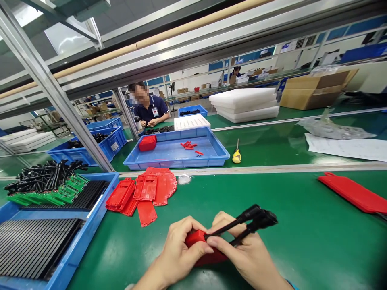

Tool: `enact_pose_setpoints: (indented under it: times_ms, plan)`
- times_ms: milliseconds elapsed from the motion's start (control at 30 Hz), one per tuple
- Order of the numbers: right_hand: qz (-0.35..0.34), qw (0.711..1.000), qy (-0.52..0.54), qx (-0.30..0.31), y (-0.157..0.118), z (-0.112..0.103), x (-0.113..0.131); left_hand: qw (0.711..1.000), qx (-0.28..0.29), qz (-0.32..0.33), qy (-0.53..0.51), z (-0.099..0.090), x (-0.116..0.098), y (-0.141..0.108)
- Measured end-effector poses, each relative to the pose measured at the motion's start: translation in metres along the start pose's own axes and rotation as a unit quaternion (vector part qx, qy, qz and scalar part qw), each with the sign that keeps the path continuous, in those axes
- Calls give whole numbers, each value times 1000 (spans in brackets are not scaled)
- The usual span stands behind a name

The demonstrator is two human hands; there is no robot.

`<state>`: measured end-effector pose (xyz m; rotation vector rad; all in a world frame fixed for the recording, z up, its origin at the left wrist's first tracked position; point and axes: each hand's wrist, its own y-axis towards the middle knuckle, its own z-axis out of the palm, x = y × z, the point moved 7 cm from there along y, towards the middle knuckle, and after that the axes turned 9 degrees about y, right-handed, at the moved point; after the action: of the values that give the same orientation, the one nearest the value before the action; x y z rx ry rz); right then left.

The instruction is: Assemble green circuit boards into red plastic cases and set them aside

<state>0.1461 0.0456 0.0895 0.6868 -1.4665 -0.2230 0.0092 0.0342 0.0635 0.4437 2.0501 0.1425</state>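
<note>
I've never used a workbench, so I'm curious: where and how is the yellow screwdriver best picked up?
Probably by the handle of the screwdriver, from the person's near side and above. That thick yellow end faces the person, while the thin shaft points away; the blue tray stands close on the left.

the blue tray (178, 163) is of smooth plastic. in front of the tray, the bench top (281, 201) is smooth and glossy, the held red case (196, 238) is of smooth plastic, and the black cables (226, 227) look matt. right of the tray, the screwdriver (237, 156) has a metal shaft and a glossy handle. behind the tray, the foam slabs (244, 104) look matt.
</note>
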Motion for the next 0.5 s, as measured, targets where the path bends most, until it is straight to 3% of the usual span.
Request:
enact_pose_setpoints:
  times_ms: [167, 233, 400, 500]
  plan:
    - [-89, 991, -63, 72, -6, 7, 13, 999, 42, -25, -18, 7, 2, 1]
    - [-101, 991, -70, 61, -8, 7, 13, 999, 34, -28, -21, 9, 5, -2]
    - [-10, 1000, -8, 7, -8, 4, -5, 999, -42, 13, -16, 3, 6, -9]
    - [-6, 1000, -21, 10, -6, 1, -7, 995, -90, 32, -12, -8, 7, -11]
